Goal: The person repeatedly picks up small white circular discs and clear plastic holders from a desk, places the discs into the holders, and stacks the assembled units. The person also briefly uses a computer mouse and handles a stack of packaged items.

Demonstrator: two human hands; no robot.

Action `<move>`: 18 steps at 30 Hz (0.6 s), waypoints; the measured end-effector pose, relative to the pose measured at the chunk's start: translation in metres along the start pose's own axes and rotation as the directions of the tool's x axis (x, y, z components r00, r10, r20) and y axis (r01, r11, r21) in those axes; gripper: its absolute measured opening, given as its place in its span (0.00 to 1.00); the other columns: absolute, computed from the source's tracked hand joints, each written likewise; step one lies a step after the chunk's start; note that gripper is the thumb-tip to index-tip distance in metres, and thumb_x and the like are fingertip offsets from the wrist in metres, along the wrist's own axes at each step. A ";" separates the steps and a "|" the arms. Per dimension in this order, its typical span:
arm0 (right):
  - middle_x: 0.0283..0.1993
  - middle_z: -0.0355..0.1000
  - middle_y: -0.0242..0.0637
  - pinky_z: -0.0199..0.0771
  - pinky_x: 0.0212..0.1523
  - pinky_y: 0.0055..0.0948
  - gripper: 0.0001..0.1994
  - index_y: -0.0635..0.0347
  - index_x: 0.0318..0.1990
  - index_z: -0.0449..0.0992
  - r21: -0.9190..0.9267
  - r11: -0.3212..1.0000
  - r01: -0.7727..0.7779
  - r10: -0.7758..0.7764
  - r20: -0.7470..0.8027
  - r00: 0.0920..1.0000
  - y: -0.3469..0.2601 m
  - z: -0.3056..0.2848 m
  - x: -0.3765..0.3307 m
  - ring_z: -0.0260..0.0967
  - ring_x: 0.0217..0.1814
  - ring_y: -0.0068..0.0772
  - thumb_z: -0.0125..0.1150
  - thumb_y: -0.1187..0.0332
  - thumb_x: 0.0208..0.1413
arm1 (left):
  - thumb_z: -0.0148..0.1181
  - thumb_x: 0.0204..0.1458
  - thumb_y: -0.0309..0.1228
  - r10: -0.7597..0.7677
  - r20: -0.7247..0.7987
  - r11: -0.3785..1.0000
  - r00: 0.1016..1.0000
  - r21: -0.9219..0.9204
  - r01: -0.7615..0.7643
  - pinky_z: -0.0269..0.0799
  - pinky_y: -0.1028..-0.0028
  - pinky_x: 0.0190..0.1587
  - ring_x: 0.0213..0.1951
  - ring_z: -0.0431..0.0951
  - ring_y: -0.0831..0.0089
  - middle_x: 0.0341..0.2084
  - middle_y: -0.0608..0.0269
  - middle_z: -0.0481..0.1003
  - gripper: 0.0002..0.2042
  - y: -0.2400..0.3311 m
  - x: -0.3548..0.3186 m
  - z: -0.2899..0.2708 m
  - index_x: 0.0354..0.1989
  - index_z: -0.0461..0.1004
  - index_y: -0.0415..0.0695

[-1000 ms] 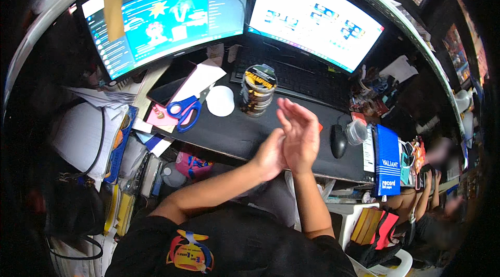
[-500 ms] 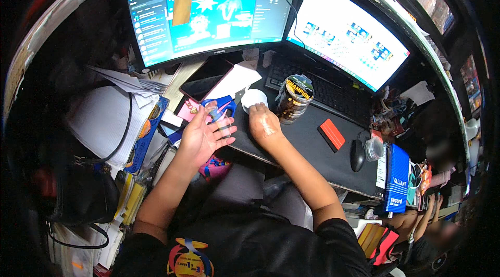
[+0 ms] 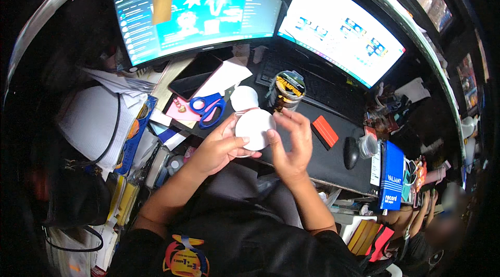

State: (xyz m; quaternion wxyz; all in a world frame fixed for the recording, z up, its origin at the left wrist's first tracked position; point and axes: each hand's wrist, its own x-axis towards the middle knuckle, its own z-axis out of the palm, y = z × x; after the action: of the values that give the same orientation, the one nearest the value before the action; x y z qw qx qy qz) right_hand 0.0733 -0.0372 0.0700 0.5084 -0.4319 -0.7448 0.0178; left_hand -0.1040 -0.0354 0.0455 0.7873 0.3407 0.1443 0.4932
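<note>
My left hand (image 3: 223, 144) grips a white round disc (image 3: 254, 130), with its thumb on the face. A clear, thin-edged round piece shows beneath the disc. At the disc's right edge is my right hand (image 3: 293, 146), its fingers spread and its thumb at or very near the rim. More white round discs (image 3: 244, 98) lie on the desk just beyond. To their right stands a clear jar (image 3: 287, 91) with dark and gold pieces inside. Blue-handled scissors (image 3: 207, 108) rest left of the discs on a pink sheet with a small chain.
On the black desk (image 3: 323, 165) are a red squeegee-like block (image 3: 325, 132), a mouse (image 3: 351, 153), stacked clear round pieces (image 3: 367, 145) and a blue record book (image 3: 391, 175). A phone (image 3: 195, 76) lies below two monitors (image 3: 200, 14). Papers crowd the left; another person's arms (image 3: 426, 209) show at right.
My right hand has come back from the discs on the desk toward my left. A white disc is now in my left hand, over the clear piece. The view has shifted slightly.
</note>
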 end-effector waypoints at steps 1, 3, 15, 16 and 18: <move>0.42 0.72 0.44 0.69 0.47 0.35 0.16 0.61 0.46 0.74 0.109 0.992 -0.056 0.055 0.016 0.998 0.000 -0.010 0.006 0.69 0.45 0.44 0.64 0.75 0.46 | 0.48 0.53 0.20 -0.034 -0.009 0.998 0.999 0.050 0.034 0.76 0.59 0.49 0.53 0.71 0.60 0.57 0.52 0.62 0.28 0.000 0.001 0.008 0.64 0.50 0.42; 0.37 0.73 0.41 0.70 0.39 0.29 0.16 0.63 0.45 0.76 0.074 0.995 -0.062 0.055 0.089 0.995 -0.003 -0.029 0.012 0.70 0.37 0.34 0.66 0.76 0.45 | 0.48 0.53 0.19 -0.047 0.029 0.995 0.998 0.091 0.044 0.76 0.62 0.50 0.54 0.70 0.63 0.57 0.53 0.61 0.28 -0.003 0.004 0.023 0.64 0.51 0.42; 0.37 0.72 0.43 0.69 0.38 0.31 0.17 0.65 0.44 0.75 -0.087 0.995 -0.056 0.043 -0.147 0.988 -0.007 -0.073 0.001 0.69 0.37 0.40 0.66 0.77 0.43 | 0.49 0.52 0.16 0.123 0.150 0.946 0.981 0.280 -0.162 0.68 0.66 0.57 0.60 0.62 0.67 0.60 0.54 0.57 0.30 -0.036 0.025 0.078 0.64 0.48 0.39; 0.37 0.72 0.43 0.69 0.38 0.31 0.17 0.65 0.44 0.75 -0.093 0.994 -0.051 0.035 -0.161 0.986 -0.007 -0.075 0.000 0.69 0.37 0.40 0.66 0.78 0.43 | 0.49 0.53 0.16 0.128 0.138 0.930 0.982 0.328 -0.167 0.66 0.66 0.59 0.60 0.62 0.66 0.60 0.53 0.56 0.30 -0.039 0.026 0.081 0.64 0.48 0.38; 0.40 0.72 0.44 0.69 0.39 0.31 0.18 0.67 0.46 0.74 -0.130 0.992 0.001 -0.025 -0.188 0.982 -0.006 -0.078 -0.002 0.69 0.39 0.40 0.65 0.79 0.43 | 0.48 0.53 0.17 0.158 0.140 0.896 0.977 0.396 -0.202 0.63 0.67 0.61 0.61 0.60 0.66 0.61 0.52 0.55 0.29 -0.043 0.027 0.086 0.64 0.47 0.38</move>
State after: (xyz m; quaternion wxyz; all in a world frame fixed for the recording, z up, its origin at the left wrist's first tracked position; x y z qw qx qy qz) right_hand 0.1298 -0.0744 0.1089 0.5480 -0.4588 -0.6954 -0.0749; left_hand -0.0135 -0.0577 0.0812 0.6562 0.5347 0.1706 0.5043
